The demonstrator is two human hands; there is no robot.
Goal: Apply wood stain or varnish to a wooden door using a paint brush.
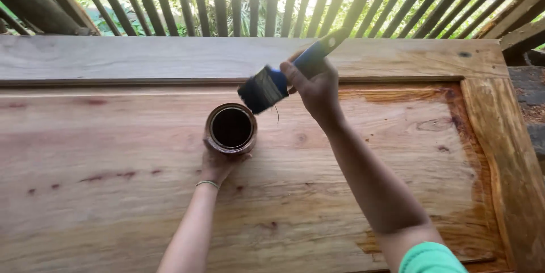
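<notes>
Brush (pixel 267 87): right hand (pixel 315 83) gripped it, bristles loaded, above jar (pixel 230 129); might drip onto panel (pixel 113 154).
Jar: left hand (pixel 216 165) clasped it; could tip.

Blue-handled brush (pixel 284 77) with black bristles; dark brown tin (pixel 230 129).

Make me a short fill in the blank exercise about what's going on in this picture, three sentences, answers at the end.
1. The right hand holds a ____ with a blue handle.
2. The left hand grips an open can filled with dark ____.
3. The can sits above a large ____ panel, darker and glossy along its right edge.

Answers: paintbrush; liquid; wooden
</notes>
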